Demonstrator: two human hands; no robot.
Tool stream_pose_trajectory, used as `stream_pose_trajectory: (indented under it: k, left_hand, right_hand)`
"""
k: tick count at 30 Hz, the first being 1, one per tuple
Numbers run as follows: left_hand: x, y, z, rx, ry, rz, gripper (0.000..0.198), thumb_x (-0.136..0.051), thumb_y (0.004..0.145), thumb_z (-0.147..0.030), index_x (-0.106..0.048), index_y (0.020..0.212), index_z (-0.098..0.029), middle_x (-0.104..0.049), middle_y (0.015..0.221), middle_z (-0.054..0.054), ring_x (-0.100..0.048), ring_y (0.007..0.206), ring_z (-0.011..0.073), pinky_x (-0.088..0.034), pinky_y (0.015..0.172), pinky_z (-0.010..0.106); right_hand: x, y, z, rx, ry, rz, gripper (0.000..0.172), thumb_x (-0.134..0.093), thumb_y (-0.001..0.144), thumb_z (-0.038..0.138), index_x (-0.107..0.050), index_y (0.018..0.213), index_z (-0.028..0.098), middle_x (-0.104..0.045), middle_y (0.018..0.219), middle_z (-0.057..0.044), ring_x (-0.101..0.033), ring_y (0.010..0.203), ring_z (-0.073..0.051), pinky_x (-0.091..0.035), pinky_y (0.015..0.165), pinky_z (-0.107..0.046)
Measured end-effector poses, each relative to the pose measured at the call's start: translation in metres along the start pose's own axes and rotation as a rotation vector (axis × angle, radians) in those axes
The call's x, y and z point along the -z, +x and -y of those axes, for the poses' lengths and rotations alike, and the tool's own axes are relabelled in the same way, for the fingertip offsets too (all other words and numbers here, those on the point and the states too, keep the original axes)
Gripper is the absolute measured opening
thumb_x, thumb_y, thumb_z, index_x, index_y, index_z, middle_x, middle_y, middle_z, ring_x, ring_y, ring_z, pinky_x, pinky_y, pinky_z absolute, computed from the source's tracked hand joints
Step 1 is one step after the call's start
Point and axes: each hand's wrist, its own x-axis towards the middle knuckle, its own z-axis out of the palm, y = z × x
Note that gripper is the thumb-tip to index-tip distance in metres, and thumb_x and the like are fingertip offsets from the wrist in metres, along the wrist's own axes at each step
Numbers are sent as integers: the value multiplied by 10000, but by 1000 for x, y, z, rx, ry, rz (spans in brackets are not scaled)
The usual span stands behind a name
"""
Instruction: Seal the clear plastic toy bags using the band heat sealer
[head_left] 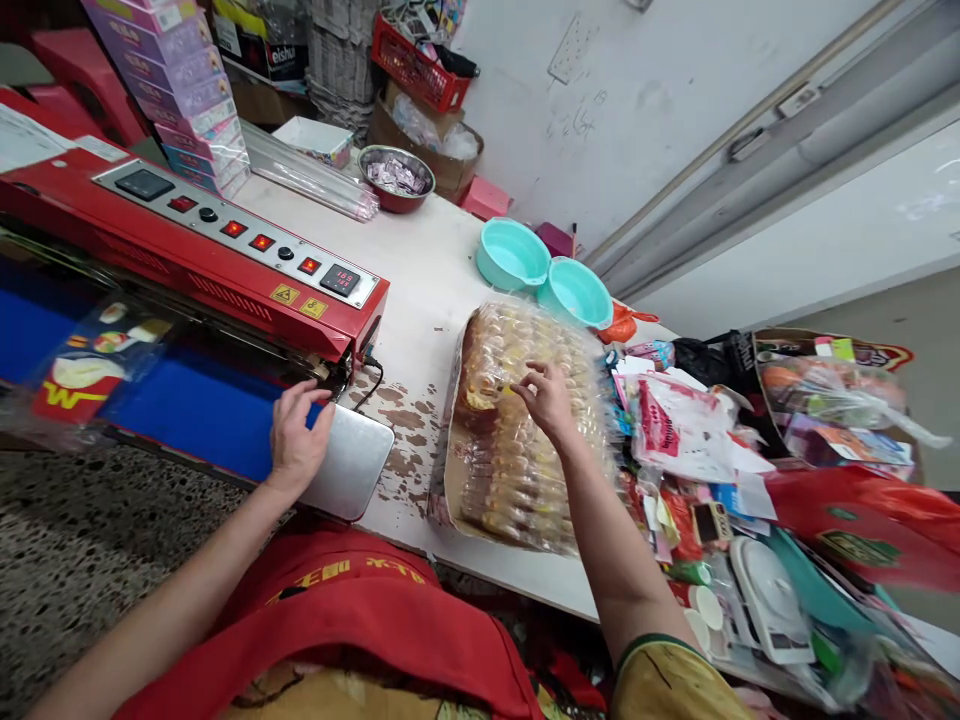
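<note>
My left hand rests at the end of the red sealing machine, its fingers slightly bent and apart by the slot, over the blue belt and a silver metal plate. I make out nothing in it. My right hand hovers over an open cardboard box filled with rows of clear plastic packs with yellowish contents. Its fingers are parted, fingertips close to the packs; whether they touch is unclear. A clear printed bag with red and yellow lies on the belt at left.
Two turquoise basins and a metal bowl of small packets stand at the back. Stacked purple boxes rise behind the machine. Mixed packaging and a white scale crowd the right side. A black cable loops near the machine's end.
</note>
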Motion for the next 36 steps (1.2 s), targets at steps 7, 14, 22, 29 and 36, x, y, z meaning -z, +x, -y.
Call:
stream_pose_trajectory:
  k: [7, 14, 22, 29, 36]
  left_hand:
    - [-13, 3, -48, -52, -233, 181, 202, -563, 863, -279, -631, 1035, -197, -643, 1092, 80, -610, 1017, 205, -494, 899, 348]
    - [-29, 43, -115, -30, -497, 547, 826, -824, 619, -368, -473, 1350, -210, -490, 1414, 139, -463, 1298, 295, -385, 1074, 445]
    - [-23, 43, -93, 443, -1071, 895, 469, -844, 572, -245, -678, 1003, -162, -700, 982, 73, -666, 861, 202, -508, 771, 296]
    - [3, 14, -41, 654, -1007, 777, 507, -854, 558, -226, -673, 1028, -170, -708, 999, 68, -666, 879, 208, -513, 790, 299]
    - [16, 39, -38, 811, -1056, 488, 462, -817, 629, -387, -681, 1015, -171, -726, 911, 72, -671, 760, 175, -505, 664, 260]
  right_hand:
    - [61, 9, 58, 106, 328, -124, 181, -677, 832, 359, -636, 739, 209, -667, 1163, -104, -684, 934, -220, -550, 820, -406]
    - [102, 18, 126, 184, 508, -145, 125, -751, 776, 333, -687, 742, 232, -672, 1107, -63, -673, 966, -222, -576, 784, -387]
    - [40, 22, 151, -170, 943, 147, 282, -788, 693, 463, -678, 686, 203, -650, 1241, -127, -610, 1151, -317, -550, 845, -431]
    - [-22, 11, 171, -396, 1190, 473, 322, -862, 576, 428, -654, 615, 186, -751, 978, -101, -668, 1041, -287, -533, 847, -393]
    - [-58, 7, 203, -517, 1218, 431, 271, -845, 594, 426, -730, 661, 190, -764, 882, -70, -688, 768, -198, -542, 715, -318]
